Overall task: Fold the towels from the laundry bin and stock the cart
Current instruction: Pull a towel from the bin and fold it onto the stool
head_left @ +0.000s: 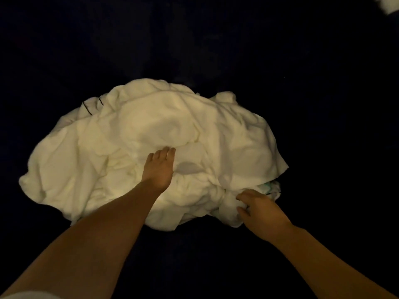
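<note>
Reaching down into the dark, we have both bare arms stretched toward the pile of white towels, which lies crumpled in a loose mound in the middle of the view. What the pile rests on is too dark for us to tell. Our left hand lies flat on the near middle of the heap, palm down, its fingers straight and close together, pressing the cloth and holding nothing. Our right hand is at the pile's near right edge, thumb and fingers curled in around a bunched fold of towel there. Just beyond that hand a bit of paler, patterned cloth peeks from under the white. Two thin dark lines mark the fabric at the far left of the heap. A blurred white shape shows in the top right corner, well apart from the pile.
</note>
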